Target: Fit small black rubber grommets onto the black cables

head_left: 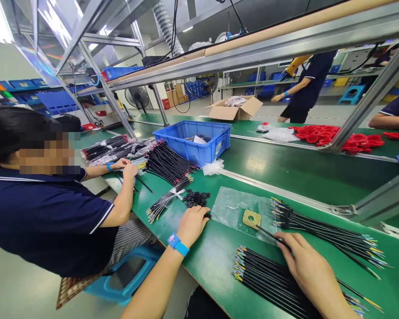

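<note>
Black cable [267, 233] in the pinch of the right hand [304, 254], tip at the tan sponge [257, 218] on a clear bag [228, 206]; by the black clips [197, 198], left hand [191, 226] with fingers curled, cannot tell if around anything; could skid off the sponge if pinched too loosely; could drag the thin bag if pushed hard; in the way, partly under the same hand, cable row [269, 274], likely to scatter if brushed; beyond, more cables [329, 228] and blue bin [188, 146].
</note>
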Motion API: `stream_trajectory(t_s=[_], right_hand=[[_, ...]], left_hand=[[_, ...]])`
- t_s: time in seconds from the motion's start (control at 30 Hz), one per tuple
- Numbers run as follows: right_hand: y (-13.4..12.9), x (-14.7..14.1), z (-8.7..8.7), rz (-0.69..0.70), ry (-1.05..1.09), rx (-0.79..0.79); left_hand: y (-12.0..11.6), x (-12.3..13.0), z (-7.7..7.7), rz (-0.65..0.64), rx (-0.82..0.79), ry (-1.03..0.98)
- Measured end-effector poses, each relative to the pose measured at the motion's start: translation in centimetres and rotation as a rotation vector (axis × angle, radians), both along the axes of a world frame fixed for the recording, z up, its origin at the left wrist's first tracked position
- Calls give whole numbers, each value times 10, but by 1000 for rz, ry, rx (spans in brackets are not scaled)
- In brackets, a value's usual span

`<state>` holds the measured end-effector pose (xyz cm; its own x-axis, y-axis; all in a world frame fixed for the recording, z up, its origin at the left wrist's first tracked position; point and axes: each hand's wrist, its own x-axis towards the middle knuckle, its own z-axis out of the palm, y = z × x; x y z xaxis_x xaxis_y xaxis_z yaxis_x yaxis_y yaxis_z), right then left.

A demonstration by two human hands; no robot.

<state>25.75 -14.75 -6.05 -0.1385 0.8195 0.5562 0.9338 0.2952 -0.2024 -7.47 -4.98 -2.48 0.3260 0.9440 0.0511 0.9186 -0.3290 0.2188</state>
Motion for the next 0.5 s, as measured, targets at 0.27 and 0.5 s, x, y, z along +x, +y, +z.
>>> stream_trajectory(t_s=[0.27, 0.5], right_hand=[[-2, 3, -10, -24, -175, 19], [-2, 1, 0, -55, -478, 124]], left_hand=[[-3, -2, 3, -44, 9, -12], [1, 1, -3, -128, 68, -107]])
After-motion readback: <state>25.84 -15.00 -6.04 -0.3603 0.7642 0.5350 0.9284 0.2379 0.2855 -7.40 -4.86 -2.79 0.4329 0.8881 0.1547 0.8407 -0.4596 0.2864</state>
